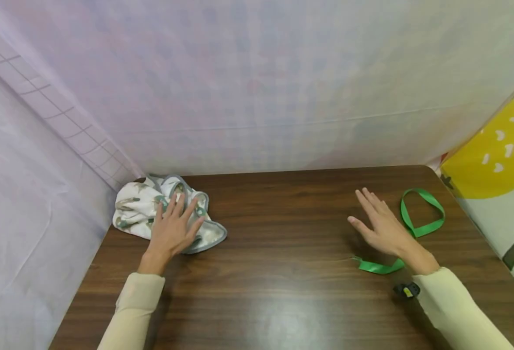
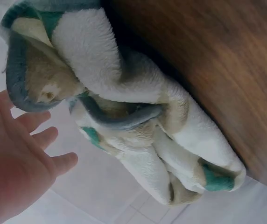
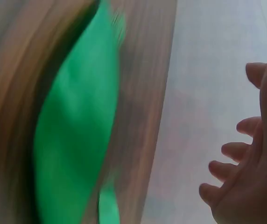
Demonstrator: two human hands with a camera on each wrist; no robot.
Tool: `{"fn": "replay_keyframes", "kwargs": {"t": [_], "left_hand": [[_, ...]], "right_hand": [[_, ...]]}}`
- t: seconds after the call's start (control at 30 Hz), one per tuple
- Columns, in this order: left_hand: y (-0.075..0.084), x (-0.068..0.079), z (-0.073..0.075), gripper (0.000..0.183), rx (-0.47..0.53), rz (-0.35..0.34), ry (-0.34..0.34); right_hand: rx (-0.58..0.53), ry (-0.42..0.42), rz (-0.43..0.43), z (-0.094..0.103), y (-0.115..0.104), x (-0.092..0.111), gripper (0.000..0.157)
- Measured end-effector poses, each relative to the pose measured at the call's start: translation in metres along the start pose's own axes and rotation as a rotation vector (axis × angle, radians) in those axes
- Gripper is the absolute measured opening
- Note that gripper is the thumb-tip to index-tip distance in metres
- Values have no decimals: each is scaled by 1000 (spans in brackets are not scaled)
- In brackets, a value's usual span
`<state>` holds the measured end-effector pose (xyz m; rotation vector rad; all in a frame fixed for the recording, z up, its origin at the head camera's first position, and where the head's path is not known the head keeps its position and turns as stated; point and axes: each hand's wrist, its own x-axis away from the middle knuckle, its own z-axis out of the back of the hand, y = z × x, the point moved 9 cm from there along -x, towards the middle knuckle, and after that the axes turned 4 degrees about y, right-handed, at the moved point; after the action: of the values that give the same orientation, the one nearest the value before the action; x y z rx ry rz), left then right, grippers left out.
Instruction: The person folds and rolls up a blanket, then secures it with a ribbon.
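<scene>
A crumpled fleece cloth (image 1: 134, 206), white with green and brown patches and a grey-blue edging, lies at the far left corner of the table. Over its right part hovers my left hand (image 1: 171, 233), fingers spread; in the left wrist view a gap separates the fingers from the cloth (image 2: 94, 51). My right hand (image 1: 384, 231) is held flat above the table's right side, fingers straight and holding nothing. Beside it lies a green ribbon (image 1: 430, 227), with a loop to the right and a frayed end nearer me; the wrist hides part between. The right wrist view shows the ribbon (image 3: 77, 130) close up, blurred.
The brown wooden table (image 1: 274, 233) backs onto a pale hanging sheet (image 1: 261, 97), with another sheet (image 1: 29, 218) along the left. A small black object with a yellow mark (image 1: 407, 290) appears beside the right sleeve. A yellow shape (image 1: 488, 160) decorates the wall at right.
</scene>
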<state>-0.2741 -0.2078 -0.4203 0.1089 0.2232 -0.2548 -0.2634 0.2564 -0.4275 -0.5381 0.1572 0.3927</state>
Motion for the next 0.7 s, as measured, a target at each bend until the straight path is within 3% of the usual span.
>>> {"fn": "replay_keyframes", "kwargs": {"t": [0.1, 0.33, 0.7], "left_hand": [[-2, 3, -2, 63, 11, 6, 0], [-5, 7, -6, 66, 11, 14, -5], [-8, 13, -18, 81, 5, 50, -89]], "right_hand": [[-106, -37, -7, -15, -15, -9, 77], [-226, -91, 5, -50, -52, -30, 77], [-441, -115, 61, -99, -118, -62, 67]]}}
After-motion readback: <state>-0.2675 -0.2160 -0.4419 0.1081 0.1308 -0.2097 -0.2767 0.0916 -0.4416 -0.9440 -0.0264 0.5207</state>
